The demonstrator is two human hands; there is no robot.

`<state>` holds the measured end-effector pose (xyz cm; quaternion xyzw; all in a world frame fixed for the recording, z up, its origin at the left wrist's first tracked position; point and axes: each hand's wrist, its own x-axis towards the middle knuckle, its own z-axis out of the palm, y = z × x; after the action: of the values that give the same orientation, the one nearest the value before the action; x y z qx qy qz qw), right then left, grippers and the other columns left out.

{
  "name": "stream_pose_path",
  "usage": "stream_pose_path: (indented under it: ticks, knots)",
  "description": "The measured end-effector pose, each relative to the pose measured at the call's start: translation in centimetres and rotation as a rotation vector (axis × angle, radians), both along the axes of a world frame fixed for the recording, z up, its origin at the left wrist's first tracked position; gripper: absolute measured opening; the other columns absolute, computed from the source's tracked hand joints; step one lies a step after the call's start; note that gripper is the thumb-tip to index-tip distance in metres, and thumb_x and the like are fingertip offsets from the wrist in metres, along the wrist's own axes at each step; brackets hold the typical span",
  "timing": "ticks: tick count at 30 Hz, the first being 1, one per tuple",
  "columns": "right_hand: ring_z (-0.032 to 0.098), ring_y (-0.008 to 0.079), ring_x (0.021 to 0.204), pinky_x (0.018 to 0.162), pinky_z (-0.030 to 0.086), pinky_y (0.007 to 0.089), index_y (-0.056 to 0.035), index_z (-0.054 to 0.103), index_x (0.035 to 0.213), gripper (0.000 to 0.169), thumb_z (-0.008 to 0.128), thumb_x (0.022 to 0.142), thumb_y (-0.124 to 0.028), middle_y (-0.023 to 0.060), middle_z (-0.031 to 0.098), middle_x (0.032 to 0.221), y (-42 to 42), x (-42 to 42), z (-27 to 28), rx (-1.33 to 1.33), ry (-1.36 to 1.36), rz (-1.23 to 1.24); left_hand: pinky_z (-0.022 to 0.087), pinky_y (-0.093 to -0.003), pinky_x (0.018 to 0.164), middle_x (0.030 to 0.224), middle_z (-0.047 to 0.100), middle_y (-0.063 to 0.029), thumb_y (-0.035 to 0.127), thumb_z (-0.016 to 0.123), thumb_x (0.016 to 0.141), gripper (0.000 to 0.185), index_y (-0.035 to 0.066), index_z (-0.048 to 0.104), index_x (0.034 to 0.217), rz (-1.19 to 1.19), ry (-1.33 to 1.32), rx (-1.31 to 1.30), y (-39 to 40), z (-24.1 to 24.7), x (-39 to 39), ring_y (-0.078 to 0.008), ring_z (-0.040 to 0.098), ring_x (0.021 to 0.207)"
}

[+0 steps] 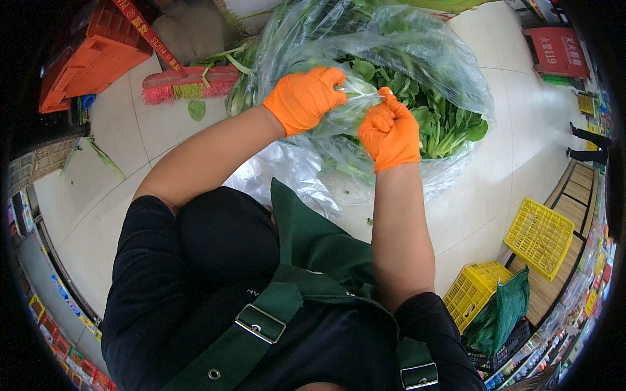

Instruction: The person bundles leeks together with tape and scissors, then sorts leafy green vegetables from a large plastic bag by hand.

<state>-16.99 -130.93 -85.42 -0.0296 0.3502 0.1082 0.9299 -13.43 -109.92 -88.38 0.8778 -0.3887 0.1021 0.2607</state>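
Observation:
My left hand (308, 100), in an orange glove, is closed on one side of the gathered top of a clear plastic bag (340, 117). Pale green vegetables show through its film. My right hand (393, 132), gloved in the same orange, pinches the other side, and whitish plastic is stretched taut between the two. Behind and under both hands lies a large open clear plastic sack (450, 58) full of leafy greens (435, 119). Crumpled clear plastic film (293, 171) is on the floor nearer to me. My fingers partly hide the bag's top.
A broom (190, 80) and an orange crate (95, 58) stand at the left. To the right are yellow crates (540, 237), green netting (503, 308) and a red box (557, 51) bearing writing. A person's legs (589, 144) show at the far right.

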Motion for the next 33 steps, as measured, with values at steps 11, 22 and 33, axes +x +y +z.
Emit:
stream_pose_path:
  ticks: [11, 22, 33]
  knots:
    - [0.056, 0.0124, 0.069, 0.058, 0.047, 0.0236, 0.0040, 0.064, 0.105, 0.022, 0.058, 0.100, -0.016, 0.0040, 0.064, 0.084, 2.3, -2.9, 3.0, -0.384, -0.543, 0.628, 0.049, -0.0404, 0.076, 0.088, 0.058, -0.0132, 0.024, 0.063, 0.093, 0.023, 0.002, 0.065, 0.085, -0.422, 0.497, -0.109, 10.3, 11.1, 1.1, -0.0305, 0.059, 0.089]
    - [0.057, 0.0385, 0.123, 0.102, 0.048, 0.0437, -0.0025, 0.061, 0.130, 0.092, 0.075, 0.070, -0.070, 0.0213, 0.060, 0.132, 4.1, -12.9, -10.8, -1.785, -0.314, 1.897, 0.047, -0.0401, 0.073, 0.095, 0.060, -0.0116, 0.024, 0.065, 0.093, 0.030, 0.001, 0.063, 0.074, 0.516, 0.535, 0.306, 24.0, 11.2, -7.3, -0.0270, 0.059, 0.088]
    - [0.063, 0.0359, 0.102, 0.086, 0.051, 0.0468, -0.0061, 0.069, 0.096, 0.031, 0.067, 0.091, -0.036, 0.0165, 0.067, 0.103, -0.2, -16.3, -15.7, -2.133, -0.822, 1.721, 0.052, -0.0423, 0.092, 0.126, 0.062, -0.0081, 0.026, 0.061, 0.091, 0.024, 0.015, 0.066, 0.111, -0.532, 0.379, 0.375, 5.0, -1.7, -4.0, -0.0313, 0.059, 0.116]
